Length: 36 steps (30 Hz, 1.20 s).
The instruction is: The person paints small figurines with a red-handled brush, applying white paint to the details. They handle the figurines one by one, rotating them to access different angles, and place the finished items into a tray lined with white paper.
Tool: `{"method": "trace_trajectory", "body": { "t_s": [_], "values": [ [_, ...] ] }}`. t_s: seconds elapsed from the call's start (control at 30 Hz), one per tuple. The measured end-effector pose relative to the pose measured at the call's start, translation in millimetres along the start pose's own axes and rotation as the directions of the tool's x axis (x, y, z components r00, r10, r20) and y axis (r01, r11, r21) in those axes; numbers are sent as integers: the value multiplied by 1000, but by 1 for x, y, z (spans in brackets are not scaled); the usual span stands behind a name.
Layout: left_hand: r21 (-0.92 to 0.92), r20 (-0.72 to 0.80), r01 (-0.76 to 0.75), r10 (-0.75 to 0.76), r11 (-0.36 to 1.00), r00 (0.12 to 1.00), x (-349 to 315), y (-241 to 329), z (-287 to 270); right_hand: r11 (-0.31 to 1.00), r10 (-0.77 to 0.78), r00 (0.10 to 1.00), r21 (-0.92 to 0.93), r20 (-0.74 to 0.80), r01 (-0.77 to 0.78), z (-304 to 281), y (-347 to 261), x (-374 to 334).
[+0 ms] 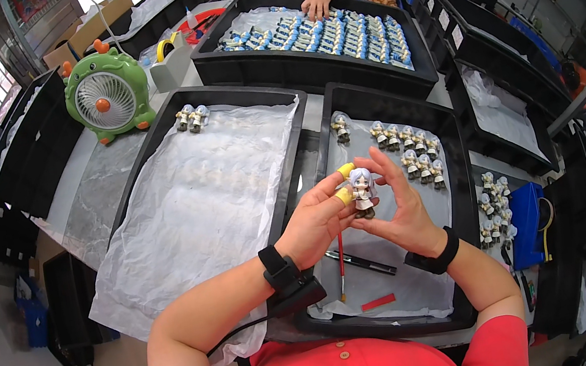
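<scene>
A small figurine [363, 192] with pale hair, a white outfit and dark boots is upright between my two hands, above the right black tray [460, 156]. My left hand [314, 222], with yellow covers on its thumb and index finger, grips it from the left side. My right hand [405, 205] curves round its other side, thumb near the base and fingers raised; whether it touches the figurine is hard to tell. Below my hands, a thin red brush [342, 271], a black pen-like tool [361, 262] and a red strip [378, 302] lie on the tray's white liner.
Similar figurines [424, 166] stand farther back in the right tray. The left tray [148, 141] holds two figurines [192, 117] at its far corner. A green fan [103, 96] stands at left. Across the table, a person's hand [320, 1] reaches into a large tray [213, 65] of blue-and-white pieces.
</scene>
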State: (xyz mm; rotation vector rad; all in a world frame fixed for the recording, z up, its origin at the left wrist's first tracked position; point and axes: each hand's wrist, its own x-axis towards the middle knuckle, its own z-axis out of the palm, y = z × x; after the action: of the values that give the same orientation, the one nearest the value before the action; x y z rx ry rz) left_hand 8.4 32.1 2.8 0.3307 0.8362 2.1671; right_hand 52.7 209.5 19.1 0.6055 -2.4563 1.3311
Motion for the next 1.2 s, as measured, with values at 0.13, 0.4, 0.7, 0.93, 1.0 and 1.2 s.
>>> {"method": "trace_trajectory", "body": {
  "t_s": [0.13,0.4,0.7,0.93,1.0,1.2],
  "values": [
    [-12,-5,-2,2,1000,1000,0,-2,-3,1000,24,1000,2,14,-24,-1,0,0],
    [-26,-14,-9,9,1000,1000,0,0,-2,998,63,997,9,40,-64,-5,-1,1],
    [-38,-16,-12,12,999,1000,0,0,-1,995,84,995,43,60,-86,-6,2,2],
    [-30,-12,-3,3,1000,1000,0,1,-2,993,103,993,52,64,-106,-6,3,1],
    [-32,-11,-1,1,999,1000,0,1,-2,992,107,992,52,67,-111,-6,4,2],
    [-23,-21,4,-5,1000,1000,0,1,-3,992,113,991,55,70,-117,-6,1,2]
  ]
}}
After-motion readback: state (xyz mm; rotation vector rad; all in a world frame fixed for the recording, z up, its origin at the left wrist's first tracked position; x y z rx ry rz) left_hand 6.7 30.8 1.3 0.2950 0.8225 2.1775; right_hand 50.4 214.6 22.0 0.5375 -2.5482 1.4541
